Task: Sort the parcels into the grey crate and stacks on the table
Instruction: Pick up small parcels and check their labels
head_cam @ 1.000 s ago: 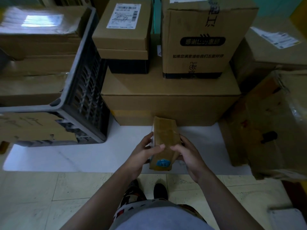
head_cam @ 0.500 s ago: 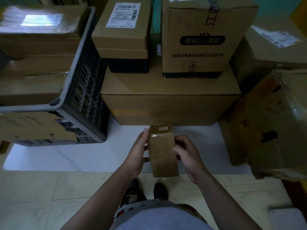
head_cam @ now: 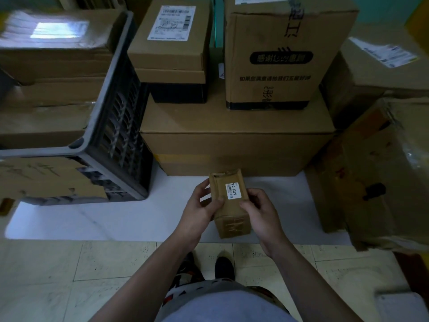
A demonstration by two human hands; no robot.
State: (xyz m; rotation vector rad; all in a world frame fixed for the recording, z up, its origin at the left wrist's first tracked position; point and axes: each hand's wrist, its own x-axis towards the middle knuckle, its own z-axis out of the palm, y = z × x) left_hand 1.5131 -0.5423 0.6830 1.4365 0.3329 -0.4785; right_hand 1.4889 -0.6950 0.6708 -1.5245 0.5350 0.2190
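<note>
A small brown cardboard parcel is held upright above the white table's front edge, a white barcode label reading 9-2-2365 facing me. My left hand grips its left side, thumb on the front face. My right hand grips its right side with curled fingers. The grey crate stands at the left, holding several flat cardboard parcels. A wide flat box lies straight ahead, with two smaller boxes stacked on it.
The white table shows bare surface in front of the crate. A labelled box and a tall printed box top the central stack. Large crumpled cartons crowd the right. Tiled floor and my feet lie below.
The parcel has been turned in my hands: first a face with a blue sticker, then a plain face, now the face with the white barcode label. Both hands shifted their hold on it.
</note>
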